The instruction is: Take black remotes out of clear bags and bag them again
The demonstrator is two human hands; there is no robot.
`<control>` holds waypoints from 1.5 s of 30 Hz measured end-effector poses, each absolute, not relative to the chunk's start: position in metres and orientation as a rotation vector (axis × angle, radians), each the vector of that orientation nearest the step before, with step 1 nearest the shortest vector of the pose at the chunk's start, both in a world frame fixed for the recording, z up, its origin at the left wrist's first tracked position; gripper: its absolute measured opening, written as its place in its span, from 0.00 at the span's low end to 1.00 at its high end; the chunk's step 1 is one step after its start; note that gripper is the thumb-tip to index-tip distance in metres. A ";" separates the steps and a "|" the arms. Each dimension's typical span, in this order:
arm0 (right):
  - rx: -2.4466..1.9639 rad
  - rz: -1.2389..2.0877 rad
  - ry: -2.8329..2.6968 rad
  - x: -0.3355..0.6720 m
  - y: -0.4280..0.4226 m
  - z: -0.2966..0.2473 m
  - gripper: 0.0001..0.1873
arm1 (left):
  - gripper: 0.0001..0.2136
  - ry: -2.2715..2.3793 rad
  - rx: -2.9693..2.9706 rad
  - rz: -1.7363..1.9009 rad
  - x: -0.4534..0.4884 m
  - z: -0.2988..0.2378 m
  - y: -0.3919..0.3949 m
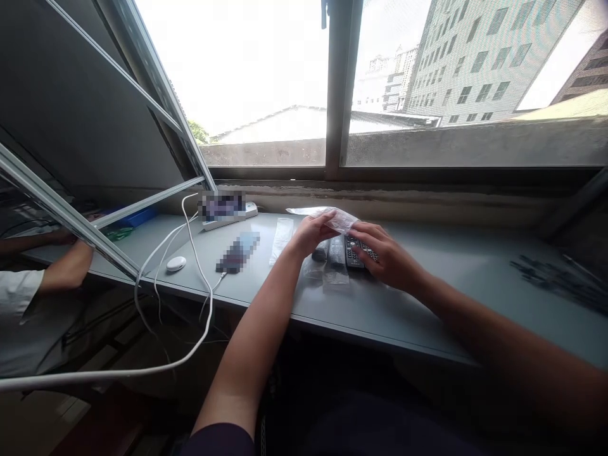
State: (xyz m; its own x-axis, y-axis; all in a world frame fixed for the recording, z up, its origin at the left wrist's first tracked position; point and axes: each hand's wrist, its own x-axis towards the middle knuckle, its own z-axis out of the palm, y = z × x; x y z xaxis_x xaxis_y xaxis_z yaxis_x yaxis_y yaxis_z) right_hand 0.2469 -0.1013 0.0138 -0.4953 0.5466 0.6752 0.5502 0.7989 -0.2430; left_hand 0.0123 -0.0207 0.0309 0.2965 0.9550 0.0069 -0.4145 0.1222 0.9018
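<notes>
A thin clear plastic bag point(342, 220) is held above the table, pinched in my left hand point(308, 235). My right hand point(386, 254) has its fingers stretched out and apart, the fingertips at the right end of that bag. Beneath the right fingers is a black remote control point(354, 254) with rows of buttons, partly covered by the hand. Just left of it on the tabletop lie a remote in a clear bag point(337, 253) and another dark wrapped piece point(320, 251), overlapped by my left hand.
A flat plastic bag point(282, 239) lies left of my hands. Further left are a phone point(237, 253) on a cable, a white round puck point(176, 264) and a power strip point(230, 218). Dark sticks point(560, 282) lie far right. A co-worker's arm point(69, 269) shows beyond the metal frame.
</notes>
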 end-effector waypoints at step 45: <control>-0.769 0.035 -2.255 0.249 -0.101 0.010 0.30 | 0.16 0.647 1.053 1.079 0.018 0.033 -0.026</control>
